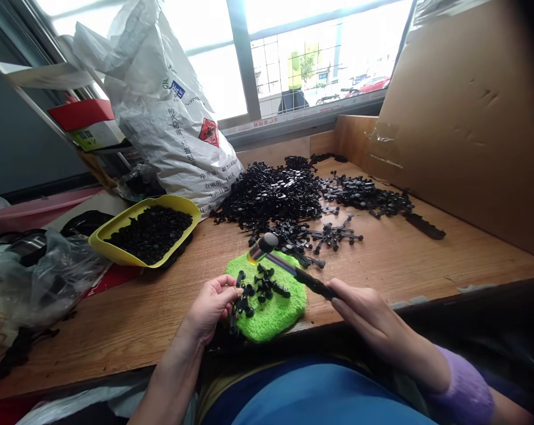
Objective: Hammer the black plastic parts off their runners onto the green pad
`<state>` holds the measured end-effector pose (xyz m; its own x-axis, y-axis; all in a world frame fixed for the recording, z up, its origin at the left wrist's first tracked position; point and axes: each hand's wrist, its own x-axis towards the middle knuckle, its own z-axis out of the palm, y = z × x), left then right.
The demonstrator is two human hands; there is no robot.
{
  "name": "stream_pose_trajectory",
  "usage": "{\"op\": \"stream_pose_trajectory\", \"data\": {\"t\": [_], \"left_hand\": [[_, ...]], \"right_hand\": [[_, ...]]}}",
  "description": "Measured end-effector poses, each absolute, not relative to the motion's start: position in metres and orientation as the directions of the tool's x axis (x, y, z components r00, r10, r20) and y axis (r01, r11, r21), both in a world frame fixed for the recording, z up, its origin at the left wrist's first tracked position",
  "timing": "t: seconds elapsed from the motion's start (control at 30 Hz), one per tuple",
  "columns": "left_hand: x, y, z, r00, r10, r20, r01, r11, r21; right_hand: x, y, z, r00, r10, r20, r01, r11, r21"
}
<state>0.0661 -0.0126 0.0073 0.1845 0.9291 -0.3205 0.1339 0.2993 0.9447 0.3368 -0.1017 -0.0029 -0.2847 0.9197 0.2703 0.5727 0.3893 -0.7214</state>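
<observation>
My left hand pinches a black plastic sprue of small parts that lies on a green fuzzy pad at the table's near edge. My right hand is closed round the black handle of a small hammer. The hammer's head hovers over the far end of the pad, above the sprue.
A big heap of black sprues covers the wooden table behind the pad. A yellow tray of small black pieces stands at left, before a white sack. Cardboard walls the right side. Plastic bags lie far left.
</observation>
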Motion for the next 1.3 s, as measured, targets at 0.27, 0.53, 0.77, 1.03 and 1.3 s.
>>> {"op": "stream_pose_trajectory", "data": {"t": [0.27,0.53,0.77,1.03,1.3], "left_hand": [[0.068,-0.012,0.011,0.205,0.917,-0.343,0.148,0.317,0.937],[0.066,-0.008,0.006,0.245,0.907,-0.344,0.202,0.299,0.933],[0.064,-0.007,0.004,0.238,0.910,-0.338,0.203,0.294,0.934],[0.063,-0.005,0.010,0.267,0.876,-0.401,0.193,0.359,0.913],[0.065,-0.003,0.015,0.267,0.859,-0.436,0.246,0.377,0.893]], "right_hand": [[0.333,-0.099,0.016,-0.363,0.909,0.205,0.718,0.413,-0.560],[0.330,-0.098,0.017,-0.384,0.913,0.139,0.806,0.405,-0.431],[0.332,-0.099,0.016,-0.316,0.925,0.209,0.748,0.379,-0.545],[0.333,-0.095,0.025,-0.357,0.916,0.182,0.784,0.400,-0.474],[0.333,-0.092,0.024,-0.343,0.919,0.196,0.790,0.395,-0.469]]}}
